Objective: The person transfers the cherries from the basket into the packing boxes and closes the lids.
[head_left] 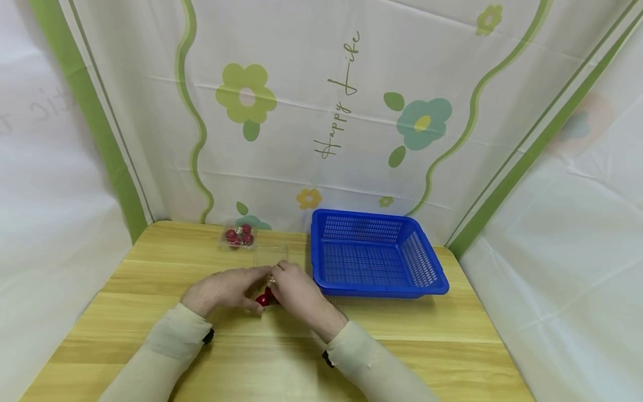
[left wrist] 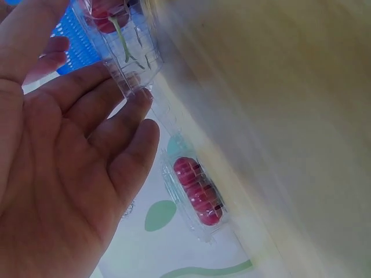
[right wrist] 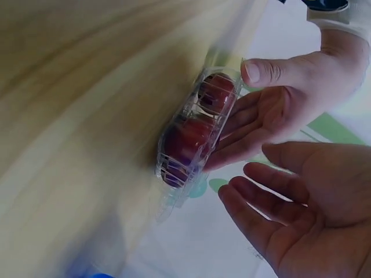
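A clear plastic box holding red cherries (head_left: 262, 300) sits on the table between my two hands. Its transparent lid (head_left: 271, 255) appears folded back on the far side. In the left wrist view, a green stem (left wrist: 123, 43) shows through the box wall. My left hand (head_left: 228, 287) is at the box's left side, fingers extended and touching the plastic, thumb (right wrist: 258, 72) by its near corner. Over the right side is my right hand (head_left: 298, 293); its slightly bent fingers (right wrist: 255, 202) are beside the box with nothing gripped.
A second clear box of cherries (head_left: 239, 237) stands at the back left, near the printed curtain (head_left: 291, 139). On the right rests a blue plastic basket (head_left: 382, 289) with perforated walls. Both stand on the wooden table (head_left: 241, 368).
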`<action>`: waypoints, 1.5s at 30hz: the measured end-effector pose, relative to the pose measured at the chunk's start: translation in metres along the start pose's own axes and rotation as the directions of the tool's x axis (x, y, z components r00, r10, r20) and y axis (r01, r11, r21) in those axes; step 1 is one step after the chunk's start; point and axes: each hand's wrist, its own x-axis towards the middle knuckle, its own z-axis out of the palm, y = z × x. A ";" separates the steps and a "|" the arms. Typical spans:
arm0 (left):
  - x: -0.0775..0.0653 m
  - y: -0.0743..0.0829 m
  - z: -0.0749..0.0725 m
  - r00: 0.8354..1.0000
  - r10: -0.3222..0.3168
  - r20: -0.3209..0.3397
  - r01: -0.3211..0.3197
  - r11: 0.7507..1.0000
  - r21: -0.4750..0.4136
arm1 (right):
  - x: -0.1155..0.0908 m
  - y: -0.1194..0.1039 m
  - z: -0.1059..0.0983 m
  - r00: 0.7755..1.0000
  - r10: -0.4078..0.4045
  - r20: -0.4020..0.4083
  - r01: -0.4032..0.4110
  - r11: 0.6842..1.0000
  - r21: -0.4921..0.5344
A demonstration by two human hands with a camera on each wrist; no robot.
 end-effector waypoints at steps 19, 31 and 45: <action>-0.024 0.005 0.002 0.996 0.079 0.033 -0.082 0.990 0.111 | -0.046 0.013 0.006 0.983 -0.062 0.174 0.067 0.998 -0.022; -0.026 0.017 -0.001 0.996 0.089 0.024 -0.091 0.991 0.099 | -0.058 0.020 0.006 0.974 -0.077 0.213 0.087 0.995 -0.038; 0.018 -0.010 -0.003 0.997 -0.001 -0.075 0.012 0.988 0.155 | -0.060 0.021 0.008 0.973 -0.064 0.220 0.079 0.995 -0.063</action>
